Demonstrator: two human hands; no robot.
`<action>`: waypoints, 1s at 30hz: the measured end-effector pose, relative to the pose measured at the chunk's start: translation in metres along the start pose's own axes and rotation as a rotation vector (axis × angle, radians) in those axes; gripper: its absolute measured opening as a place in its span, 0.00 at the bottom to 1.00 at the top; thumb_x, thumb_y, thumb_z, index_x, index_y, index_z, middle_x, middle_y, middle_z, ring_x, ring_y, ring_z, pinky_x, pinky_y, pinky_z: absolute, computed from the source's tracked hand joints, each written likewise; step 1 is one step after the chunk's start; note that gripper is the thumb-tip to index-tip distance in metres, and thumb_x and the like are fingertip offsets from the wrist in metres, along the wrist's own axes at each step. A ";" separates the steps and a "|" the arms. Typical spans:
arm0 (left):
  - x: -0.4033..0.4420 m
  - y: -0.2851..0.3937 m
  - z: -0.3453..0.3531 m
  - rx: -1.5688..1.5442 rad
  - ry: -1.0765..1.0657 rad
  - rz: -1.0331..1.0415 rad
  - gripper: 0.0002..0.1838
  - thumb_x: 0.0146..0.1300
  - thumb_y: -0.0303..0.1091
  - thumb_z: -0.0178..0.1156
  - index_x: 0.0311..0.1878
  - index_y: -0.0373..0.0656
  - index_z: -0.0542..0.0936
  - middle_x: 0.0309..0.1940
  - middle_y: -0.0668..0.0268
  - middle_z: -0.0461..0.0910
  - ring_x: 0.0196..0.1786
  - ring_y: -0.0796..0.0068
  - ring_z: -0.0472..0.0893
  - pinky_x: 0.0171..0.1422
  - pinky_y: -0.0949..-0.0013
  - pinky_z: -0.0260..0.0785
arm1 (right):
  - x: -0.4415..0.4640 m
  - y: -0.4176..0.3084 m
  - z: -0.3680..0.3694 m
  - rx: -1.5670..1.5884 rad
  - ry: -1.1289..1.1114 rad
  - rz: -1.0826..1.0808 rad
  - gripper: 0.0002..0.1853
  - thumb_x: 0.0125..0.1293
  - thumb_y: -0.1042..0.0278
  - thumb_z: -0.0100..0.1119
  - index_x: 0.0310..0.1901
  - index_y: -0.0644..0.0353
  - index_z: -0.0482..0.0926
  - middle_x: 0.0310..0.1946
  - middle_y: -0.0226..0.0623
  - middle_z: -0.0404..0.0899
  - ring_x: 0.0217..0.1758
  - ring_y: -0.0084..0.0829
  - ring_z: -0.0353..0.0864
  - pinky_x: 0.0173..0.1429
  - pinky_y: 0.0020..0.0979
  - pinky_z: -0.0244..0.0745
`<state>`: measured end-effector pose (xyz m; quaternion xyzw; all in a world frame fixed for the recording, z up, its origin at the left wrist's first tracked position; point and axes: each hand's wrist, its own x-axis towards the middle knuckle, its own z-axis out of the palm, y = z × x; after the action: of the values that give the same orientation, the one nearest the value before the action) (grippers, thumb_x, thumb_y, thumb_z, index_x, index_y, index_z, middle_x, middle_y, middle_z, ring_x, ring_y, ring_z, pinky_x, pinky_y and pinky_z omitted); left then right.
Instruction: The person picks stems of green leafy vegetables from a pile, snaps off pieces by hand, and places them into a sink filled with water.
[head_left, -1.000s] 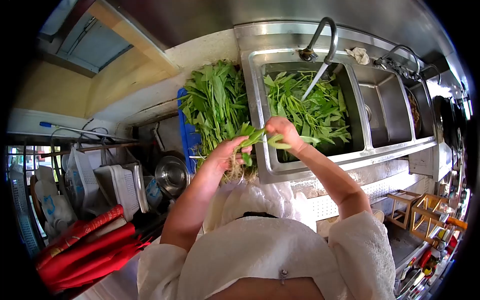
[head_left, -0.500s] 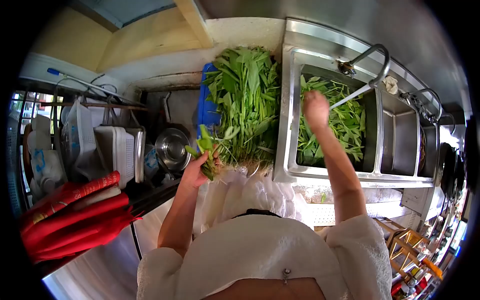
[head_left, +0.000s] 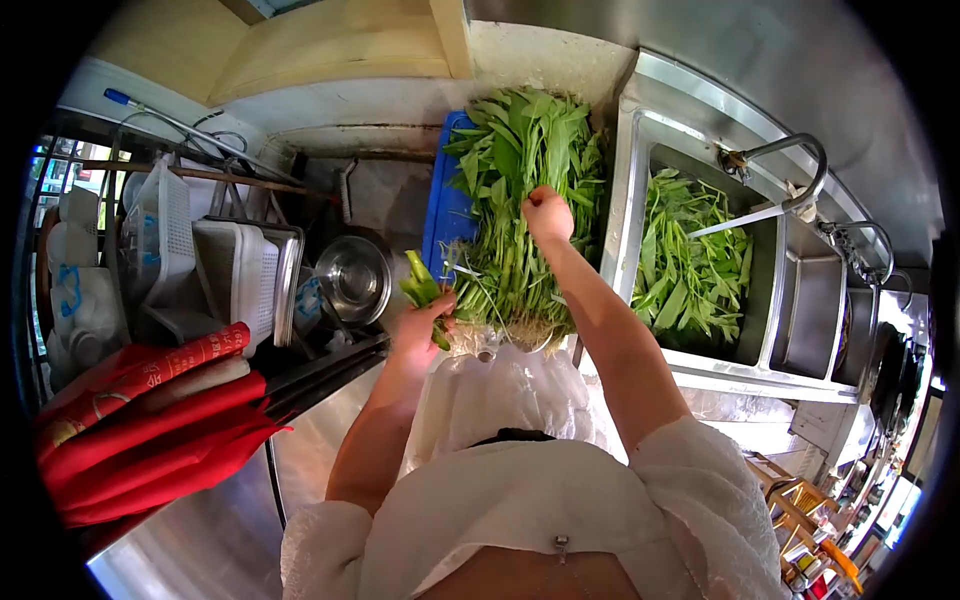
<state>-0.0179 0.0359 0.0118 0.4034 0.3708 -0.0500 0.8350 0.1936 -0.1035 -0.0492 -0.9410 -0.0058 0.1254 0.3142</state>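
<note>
A large heap of leafy greens, with long stems and roots towards me, lies on a blue tray. My right hand is over the middle of this heap, fingers closed on some of its stems; the fingertips are partly hidden. At the heap's near left corner, my left hand is closed round a small bunch of thick green stems. More loose leafy greens lie in the large sink basin to the right.
A faucet with a pale spout reaches over the sink. Left of the tray are a metal bowl, white plastic baskets and red bags. Smaller basins continue on the right.
My right hand has moved left from above the greens in the sink to the heap on the tray. My left hand still holds the stems. The view has shifted slightly.
</note>
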 end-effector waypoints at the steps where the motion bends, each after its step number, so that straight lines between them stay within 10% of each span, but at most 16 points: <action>1: 0.006 -0.001 0.000 -0.058 0.000 -0.035 0.05 0.52 0.26 0.57 0.33 0.41 0.72 0.25 0.67 0.71 0.22 0.80 0.69 0.21 0.79 0.59 | 0.005 0.003 -0.001 0.099 -0.050 0.029 0.14 0.52 0.57 0.56 0.38 0.54 0.74 0.42 0.41 0.74 0.42 0.40 0.76 0.42 0.38 0.71; 8: 0.021 -0.001 0.030 -0.012 0.050 0.035 0.05 0.53 0.25 0.58 0.33 0.35 0.74 0.23 0.63 0.73 0.23 0.74 0.72 0.22 0.74 0.65 | 0.011 -0.013 0.006 -0.001 -0.160 0.132 0.25 0.48 0.55 0.59 0.47 0.58 0.71 0.37 0.45 0.77 0.42 0.41 0.76 0.45 0.36 0.71; 18: 0.007 0.019 0.071 0.165 -0.015 0.118 0.10 0.55 0.30 0.60 0.38 0.34 0.75 0.28 0.67 0.76 0.31 0.76 0.75 0.31 0.75 0.66 | -0.011 -0.043 -0.078 1.101 0.098 0.113 0.15 0.53 0.64 0.62 0.39 0.62 0.72 0.21 0.27 0.68 0.20 0.19 0.66 0.20 0.23 0.63; 30: -0.027 0.046 0.100 0.268 -0.120 -0.108 0.14 0.56 0.36 0.58 0.40 0.37 0.72 0.22 0.69 0.70 0.18 0.81 0.65 0.21 0.78 0.57 | -0.061 -0.043 -0.153 1.030 0.329 -0.163 0.18 0.58 0.67 0.56 0.49 0.65 0.68 0.37 0.37 0.72 0.32 0.27 0.74 0.32 0.26 0.71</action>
<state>0.0383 -0.0102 0.0984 0.4872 0.3312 -0.1678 0.7904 0.1745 -0.1649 0.1082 -0.6691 0.0325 -0.0618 0.7399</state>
